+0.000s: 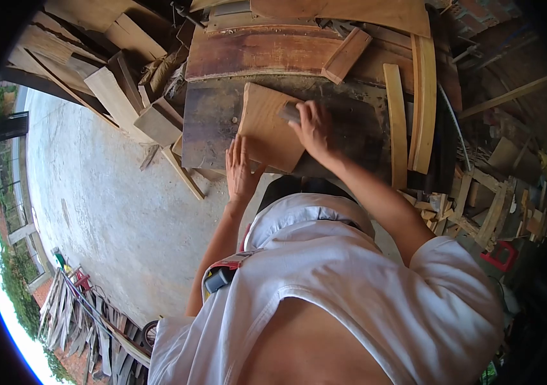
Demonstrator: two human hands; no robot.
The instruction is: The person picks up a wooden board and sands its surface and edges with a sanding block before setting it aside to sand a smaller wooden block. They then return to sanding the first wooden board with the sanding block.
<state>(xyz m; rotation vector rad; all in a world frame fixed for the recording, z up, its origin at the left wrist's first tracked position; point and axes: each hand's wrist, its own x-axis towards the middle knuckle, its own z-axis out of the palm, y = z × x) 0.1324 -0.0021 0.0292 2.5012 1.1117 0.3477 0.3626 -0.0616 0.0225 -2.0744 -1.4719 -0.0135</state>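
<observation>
A flat, light-brown wooden board [264, 125] lies at an angle on the dark worktop [212, 109], near its front edge. My left hand [241, 170] rests at the board's lower left edge, fingers stretched out and the thumb apart. On the upper right of the board, my right hand [315, 128] has its fingers closed around a small grey-brown block [290, 112]. The block lies flat against the board's face, its right side hidden under my fingers.
Behind the board lies a long reddish plank [254, 51], with a short wood piece [347, 55] across its front edge. Curved wooden strips [421, 106] line the right side. Stacked offcuts [119, 96] stand left of the worktop, above the concrete floor [113, 199].
</observation>
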